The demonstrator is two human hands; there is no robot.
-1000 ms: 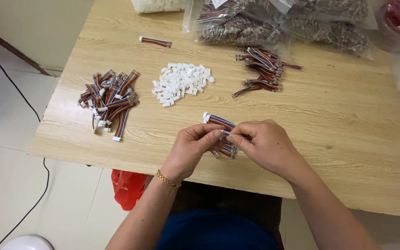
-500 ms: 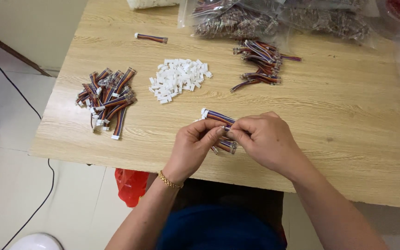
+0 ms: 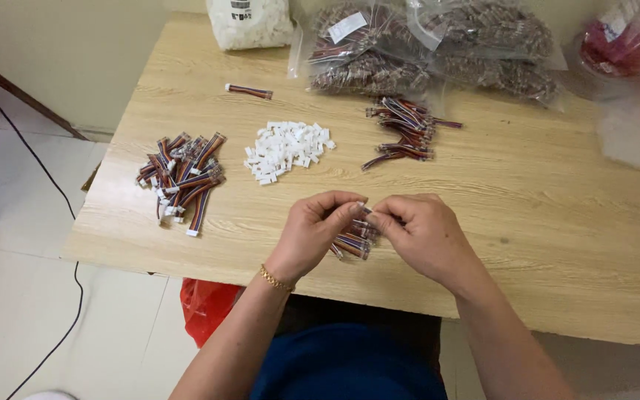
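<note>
Table: our wooden table [image 3: 557,222] has bare room on the right.
Left hand [image 3: 312,233]: we pinch the little striped wires [image 3: 353,241] near the front edge.
Right hand [image 3: 420,233]: fingers closed on the same wires.

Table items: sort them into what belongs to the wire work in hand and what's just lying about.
In use:
left hand
right hand
wire bundle held between them
white connector pile
wire pile at left
wire pile behind

Lying about:
single wire piece
clear bags
red bag under table

Head camera looks down at table [image 3: 557,222]
</note>
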